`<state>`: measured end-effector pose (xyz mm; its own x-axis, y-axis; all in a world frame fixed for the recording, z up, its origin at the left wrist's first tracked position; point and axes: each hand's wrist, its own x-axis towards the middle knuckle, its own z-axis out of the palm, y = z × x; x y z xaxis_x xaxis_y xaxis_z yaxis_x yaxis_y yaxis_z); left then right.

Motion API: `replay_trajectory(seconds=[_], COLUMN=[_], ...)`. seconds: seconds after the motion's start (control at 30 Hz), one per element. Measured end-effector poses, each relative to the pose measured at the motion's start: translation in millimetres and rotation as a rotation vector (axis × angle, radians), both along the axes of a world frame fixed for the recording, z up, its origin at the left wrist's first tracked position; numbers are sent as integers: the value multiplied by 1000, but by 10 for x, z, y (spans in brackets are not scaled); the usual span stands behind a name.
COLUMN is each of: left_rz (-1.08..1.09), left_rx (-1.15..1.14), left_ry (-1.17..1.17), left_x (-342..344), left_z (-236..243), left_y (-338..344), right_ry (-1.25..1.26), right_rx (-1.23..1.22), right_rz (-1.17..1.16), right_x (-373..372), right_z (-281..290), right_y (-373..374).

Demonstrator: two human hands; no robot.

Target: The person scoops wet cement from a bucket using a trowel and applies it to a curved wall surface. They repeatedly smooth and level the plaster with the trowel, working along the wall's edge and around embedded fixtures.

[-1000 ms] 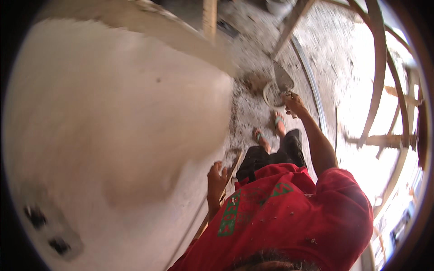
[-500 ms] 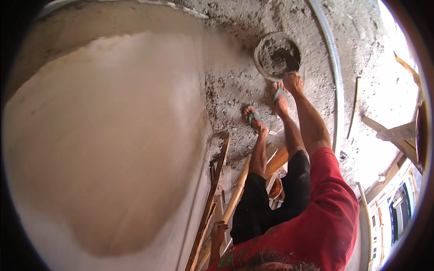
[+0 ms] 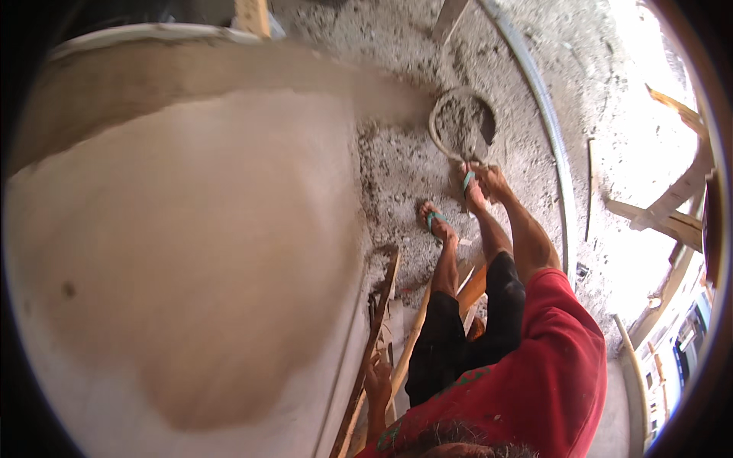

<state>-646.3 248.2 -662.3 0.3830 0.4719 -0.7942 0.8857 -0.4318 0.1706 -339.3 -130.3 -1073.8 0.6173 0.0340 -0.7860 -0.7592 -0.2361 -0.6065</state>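
Note:
On the rough ground at the upper right sits a round bucket [image 3: 434,136] of wet grey mortar. My right hand [image 3: 490,182] is closed at its near rim, on the handle of a trowel whose dark blade [image 3: 487,127] lies inside against the right side. The handle is mostly hidden by my fingers. Lower down, my left hand [image 3: 376,375] hangs beside a long wooden plank [image 3: 380,305], its fingers curled; whether anything is in them is not clear. Left of me spreads a plastered wall [image 3: 191,229], with a large damp brown patch.
Wooden boards and a pole [image 3: 412,328] lean near my legs. My feet, in green flip-flops [image 3: 435,220], stand close to the bucket. A grey corrugated hose [image 3: 546,107] curves along the ground on the right. Loose timber [image 3: 657,221] lies at the far right.
The view has shifted, so the bucket and wall sit lower in it. My right hand has drawn slightly toward me, and the trowel blade shows lower in the bucket. The left hand has risen slightly.

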Motion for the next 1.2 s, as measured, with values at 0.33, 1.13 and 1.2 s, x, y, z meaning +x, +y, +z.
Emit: replay_trajectory(seconds=[0.33, 1.13, 1.2], left_rz=[-466, 405, 376], left_rx=[665, 2200, 2246], left_ry=[-1350, -1601, -1567], left_x=[1929, 1305, 1207], left_z=[2670, 5876, 5922], left_y=[198, 1686, 1706], right_ry=[-158, -1882, -2026], right_rx=[891, 392, 234], right_rz=[-356, -549, -280], right_x=[1132, 3796, 3676], right_z=[4203, 10737, 9675], right_y=[594, 2500, 2992])
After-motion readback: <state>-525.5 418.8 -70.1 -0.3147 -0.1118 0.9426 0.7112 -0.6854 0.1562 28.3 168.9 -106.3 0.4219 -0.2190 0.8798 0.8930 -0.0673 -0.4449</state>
